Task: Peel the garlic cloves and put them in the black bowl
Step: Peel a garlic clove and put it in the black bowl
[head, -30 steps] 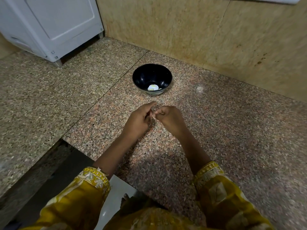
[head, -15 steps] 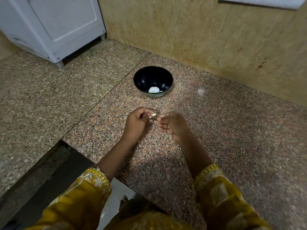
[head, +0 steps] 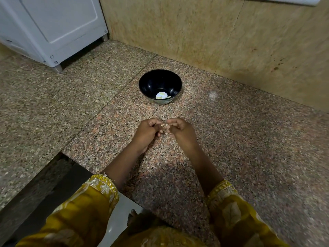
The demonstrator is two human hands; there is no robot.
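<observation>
The speckled stone top (head: 249, 148) is the biggest thing, with a white machine (head: 53, 27) at its far left. The black bowl (head: 151, 82) sits near the wall, with a few pale bits (head: 161, 95) at its bottom. Nearer, the left hand (head: 147, 133) and right hand (head: 182, 131) meet, fingers curled. Both pinch one tiny garlic clove (head: 166, 126) between them, above the stone and well short of the bowl

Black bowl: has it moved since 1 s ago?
No. The black bowl sits where it did, just right of the floor seam and short of the wall; only the camera shifted slightly.
</observation>
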